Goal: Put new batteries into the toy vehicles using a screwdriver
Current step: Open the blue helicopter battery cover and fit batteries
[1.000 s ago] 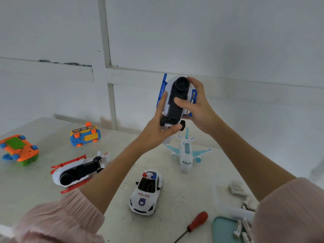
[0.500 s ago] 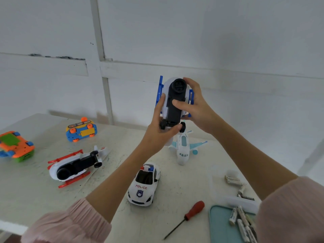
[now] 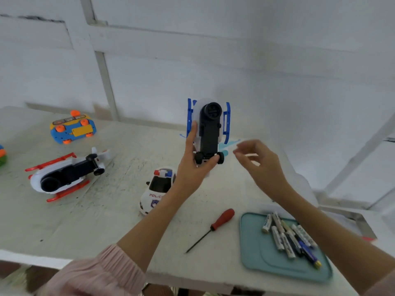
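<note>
At the far left edge an orange and green toy point(image 3: 1, 155) is cut off by the frame, and above it toward the upper left lies a blue and yellow toy car point(image 3: 72, 127) on its back, orange wheels up. Below that, at left centre, a red-skid toy helicopter point(image 3: 64, 175) rests belly-up on the pale table point(image 3: 106, 210), its black underside showing. Near the middle a white police car point(image 3: 157, 189) stands on its wheels, partly behind the left forearm. The left hand point(image 3: 192, 167) grips the blue-skid toy helicopter point(image 3: 210, 131) upright in the air at frame centre, thumb across the small black wheels at its lower end and fingers up the left flank, black belly turned to the camera. It looks like light, hollow, rigid plastic; the thin blue skids seem the parts most likely to snap, so the broad white body is the safer place to hold, braced firmly when a tip presses on a screw. The smooth shell may slip under a turning force. Just right of it the right hand point(image 3: 259, 161) hovers apart, fingers loosely curled and holding nothing. Lower, the red-handled screwdriver point(image 3: 213, 227) lies untouched on the table, and at lower right a teal tray point(image 3: 260, 253) holds a cluster of batteries point(image 3: 286, 236), small, hard and liable to roll.
</note>
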Demonstrator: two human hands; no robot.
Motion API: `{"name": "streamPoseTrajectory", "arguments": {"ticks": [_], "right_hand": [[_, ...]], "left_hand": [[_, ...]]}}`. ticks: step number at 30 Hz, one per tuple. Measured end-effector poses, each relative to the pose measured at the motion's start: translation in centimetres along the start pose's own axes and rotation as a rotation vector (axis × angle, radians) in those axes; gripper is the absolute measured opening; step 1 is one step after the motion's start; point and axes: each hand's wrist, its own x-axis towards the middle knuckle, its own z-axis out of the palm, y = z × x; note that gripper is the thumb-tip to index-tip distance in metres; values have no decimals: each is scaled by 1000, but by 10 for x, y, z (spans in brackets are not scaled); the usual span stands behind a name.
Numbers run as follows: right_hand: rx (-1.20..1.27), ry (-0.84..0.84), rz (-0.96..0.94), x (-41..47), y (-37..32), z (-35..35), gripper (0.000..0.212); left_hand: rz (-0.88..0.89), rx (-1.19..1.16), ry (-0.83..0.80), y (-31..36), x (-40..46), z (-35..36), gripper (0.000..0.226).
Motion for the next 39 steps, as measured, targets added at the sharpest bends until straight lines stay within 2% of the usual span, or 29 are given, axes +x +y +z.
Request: {"name": "streamPoseTrajectory", "arguments": {"ticks": [2,5,7,15,18,24,28,31,33,39], "right_hand": [[-153,-156,-105,-17,13,-1,11],[-291,-469,-206,-34,23,4,18],[-342,-618,-238,-40,26,11,22],[-663,-841,-341,-46,30,35,33],[-665,-843,-351,-51,33,42,25],[-565,-878,-226,-49,35,40,18],[-239,-892,6,-43,19,19,17],[47,-791,153,-33,0,-5,15],[150,-696,227,-26,-11,-19,14],[106,-246,121,-10,-22,-43,12]], "left_hand": [[-10,-7,11,-6,-4,4,86],[-9,-1,17,-13,-9,10,86],[-2,8,27,-15,-11,12,85],[-13,0,48,-20,-15,17,83],[-24,-7,59,-22,-15,18,80],[-50,-19,57,-23,-13,20,85],[-81,-21,61,-25,-13,20,86],[-78,-7,80,-28,-17,20,86],[-72,-2,80,-32,-20,20,88],[-86,5,65,-32,-21,22,87]]}}
